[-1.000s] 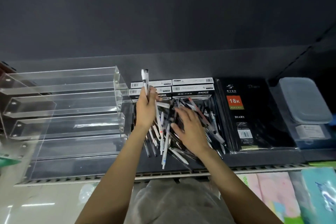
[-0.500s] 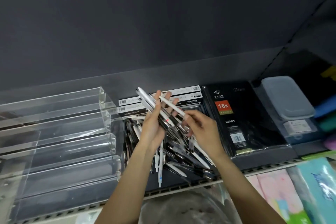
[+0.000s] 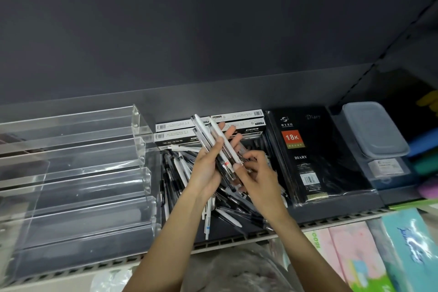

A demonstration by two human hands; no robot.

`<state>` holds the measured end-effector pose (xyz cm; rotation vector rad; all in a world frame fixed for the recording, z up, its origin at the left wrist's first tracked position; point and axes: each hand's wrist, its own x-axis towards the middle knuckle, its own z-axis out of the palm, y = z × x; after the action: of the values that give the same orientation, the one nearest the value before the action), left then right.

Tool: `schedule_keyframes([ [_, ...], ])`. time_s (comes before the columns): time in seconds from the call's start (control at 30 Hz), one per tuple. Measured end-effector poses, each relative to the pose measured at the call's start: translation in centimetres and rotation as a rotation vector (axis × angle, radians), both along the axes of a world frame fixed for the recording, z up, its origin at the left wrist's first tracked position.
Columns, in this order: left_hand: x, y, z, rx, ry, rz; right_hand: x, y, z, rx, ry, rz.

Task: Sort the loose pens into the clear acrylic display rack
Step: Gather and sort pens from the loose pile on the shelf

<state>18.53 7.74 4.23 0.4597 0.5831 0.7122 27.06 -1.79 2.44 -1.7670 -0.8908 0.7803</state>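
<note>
A heap of loose black and white pens [image 3: 189, 187] lies on the dark shelf in the middle. My left hand [image 3: 208, 166] holds a small bunch of pens [image 3: 214, 142] upright above the heap, their ends fanning up and to the left. My right hand [image 3: 258, 173] meets the bunch from the right, its fingers curled and pinching the lower ends of the pens. The clear acrylic display rack [image 3: 78, 173] stands to the left with several stepped tiers, and I see no pens in them.
Black-and-white pen boxes [image 3: 180, 130] are stacked behind the heap. A black 18K diary [image 3: 315, 156] lies to the right, then a grey lidded plastic box [image 3: 372, 128]. Pastel packets [image 3: 355, 253] sit on the shelf below. The shelf's front edge [image 3: 237, 242] runs under my wrists.
My right hand rose from the heap and added pens to the bunch in my left hand. The bunch has grown, and both hands now close together on it.
</note>
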Motion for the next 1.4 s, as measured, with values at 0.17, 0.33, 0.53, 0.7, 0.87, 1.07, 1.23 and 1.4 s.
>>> schedule_keyframes([
  [0.17,0.1,-0.3,0.2,-0.037,-0.043,0.056,0.3,-0.9,1.2,0.048,0.058,-0.101],
  [0.33,0.2,-1.1,0.2,-0.072,-0.056,0.079,-0.4,-1.1,1.5,0.053,0.158,-0.146],
  [0.53,0.1,-2.0,0.4,-0.084,-0.088,0.167,-2.3,-1.6,2.0,0.072,0.58,-0.2],
  [0.7,0.2,-2.3,0.7,-0.151,-0.125,0.228,-3.3,-1.7,2.2,0.168,0.522,-0.369],
  [0.87,0.9,-2.9,0.9,-0.118,-0.123,0.248,-3.6,-1.7,2.4,0.236,0.643,-0.515],
  [1.07,0.6,-3.3,0.5,-0.093,-0.108,0.24,-3.0,-2.2,1.5,0.267,0.637,-0.544],
  [1.23,-0.6,-0.8,0.0,-0.174,-0.198,0.375,-1.8,-4.1,1.3,0.25,0.526,-0.439],
  [1.4,-2.9,1.2,-0.6,-0.026,0.048,0.187,3.9,-6.5,3.3,0.183,0.286,-0.183],
])
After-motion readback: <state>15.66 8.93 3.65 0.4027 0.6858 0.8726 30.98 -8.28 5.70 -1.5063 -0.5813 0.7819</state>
